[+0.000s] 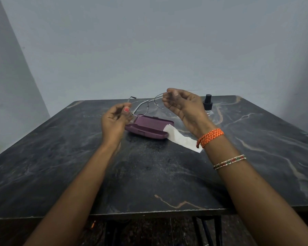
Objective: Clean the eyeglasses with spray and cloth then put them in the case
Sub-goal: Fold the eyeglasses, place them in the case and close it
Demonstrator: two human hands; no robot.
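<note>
Thin metal-rimmed eyeglasses (pixel 146 104) are held in the air above the table between both hands. My left hand (pixel 115 121) pinches the left rim, and my right hand (pixel 184 107) pinches the right end near the hinge. One temple arm sticks out behind the left lens. Under the glasses lies a purple case (pixel 148 127), open, with its lid raised toward the back. A white cloth (pixel 181 139) lies flat beside the case's right end, partly behind my right wrist. A clear spray bottle with a black nozzle (pixel 207 103) stands behind my right hand.
The dark marble table (pixel 149 174) has its front edge close to me and a grey wall behind its far edge. Black metal legs show below the front edge.
</note>
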